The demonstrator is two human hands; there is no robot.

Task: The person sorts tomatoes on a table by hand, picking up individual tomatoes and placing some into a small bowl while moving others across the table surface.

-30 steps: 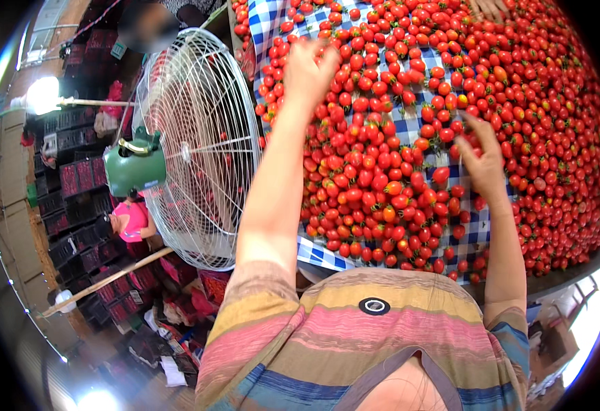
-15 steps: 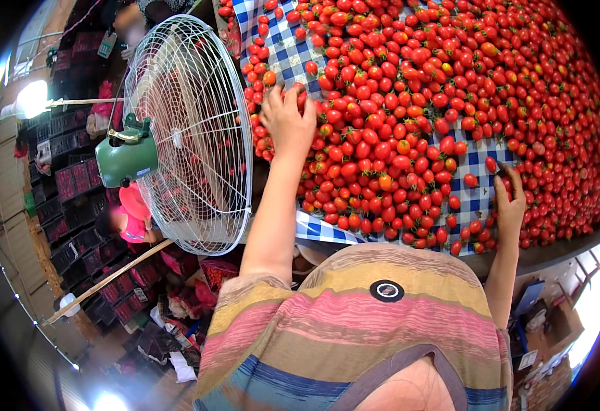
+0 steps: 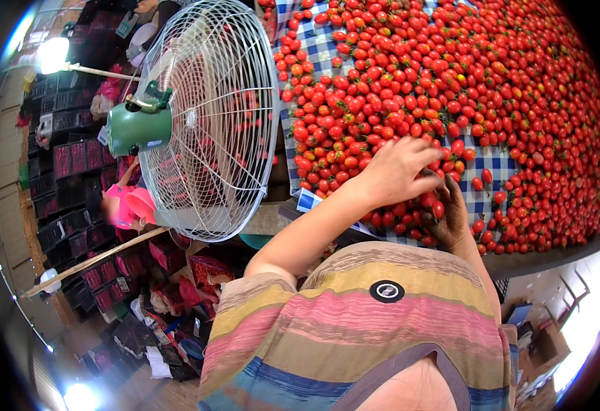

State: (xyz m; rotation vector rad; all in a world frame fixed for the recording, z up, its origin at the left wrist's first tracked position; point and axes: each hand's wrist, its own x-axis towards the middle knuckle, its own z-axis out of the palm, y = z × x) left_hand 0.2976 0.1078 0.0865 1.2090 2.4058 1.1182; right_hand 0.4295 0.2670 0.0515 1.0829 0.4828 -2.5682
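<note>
A wide spread of red cherry tomatoes [image 3: 355, 103] covers a blue-and-white checked cloth [image 3: 479, 202], some with green stems. My left hand [image 3: 403, 171] is over the near part of the pile, palm down, its bent fingers and thumb apart, with no tomato visible in its grasp. Just beside it, my right hand [image 3: 454, 222] is turned up, its dark-stained fingers curled around a few cherry tomatoes. The fingertips of both hands almost meet, and the left hand partly hides what lies under it.
A large caged fan [image 3: 207, 120] with a green motor stands close on the left. Past it are stacked dark crates [image 3: 81, 161] holding red produce, and a person in pink [image 3: 123, 205]. A wooden pole [image 3: 98, 260] crosses below the fan. Cardboard boxes [image 3: 550, 346] sit at lower right.
My left hand has swept rightward and nearer, from the cloth's left side to beside my right hand. My right hand has moved left and now cups tomatoes. The view has shifted slightly.
</note>
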